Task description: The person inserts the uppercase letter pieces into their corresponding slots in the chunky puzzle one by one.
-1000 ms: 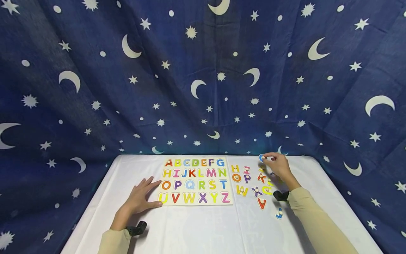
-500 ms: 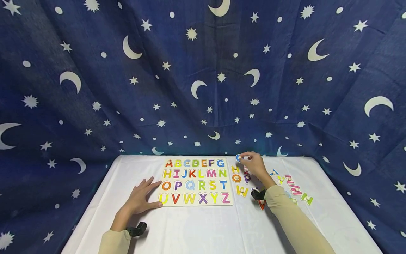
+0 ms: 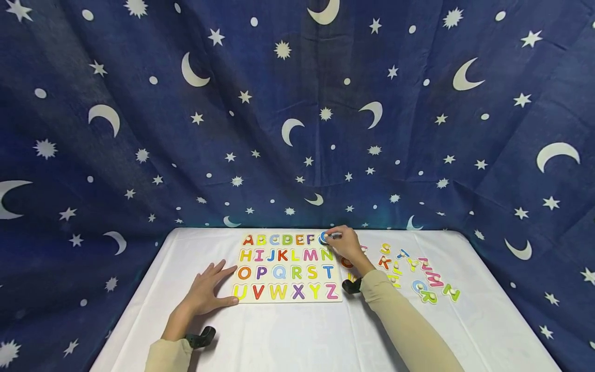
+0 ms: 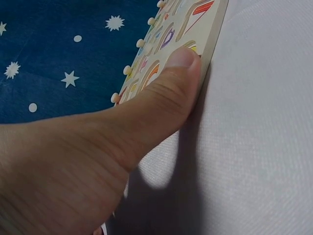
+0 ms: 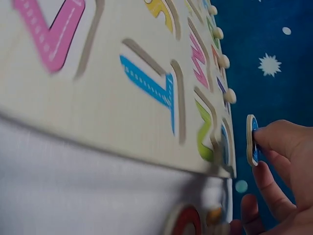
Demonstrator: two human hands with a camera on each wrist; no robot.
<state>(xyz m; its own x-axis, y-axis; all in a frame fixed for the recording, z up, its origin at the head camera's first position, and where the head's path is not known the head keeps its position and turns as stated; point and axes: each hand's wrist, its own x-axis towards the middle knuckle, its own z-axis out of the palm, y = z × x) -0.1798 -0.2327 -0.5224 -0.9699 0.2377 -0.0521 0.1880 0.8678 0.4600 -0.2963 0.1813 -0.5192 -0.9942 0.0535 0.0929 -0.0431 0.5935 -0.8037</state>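
Note:
A wooden alphabet puzzle board lies on the table, with knobbed pieces seated in A to F of its top row. My right hand pinches a blue letter puzzle piece by its front side, over the G place at the board's top right corner. In the right wrist view this piece appears edge-on and apart from the board. My left hand rests at the board's left edge with fingers spread. Its thumb presses the near left corner, beside the yellow U recess.
Loose knobbed letters lie right of the board, among them a green N, a pink M, a green R and a yellow S. My right forearm hides some letters. A starry blue curtain hangs behind the white table.
My right hand has carried the blue letter puzzle piece leftward from above the loose letters to the board's top right corner. My left hand has stayed in place.

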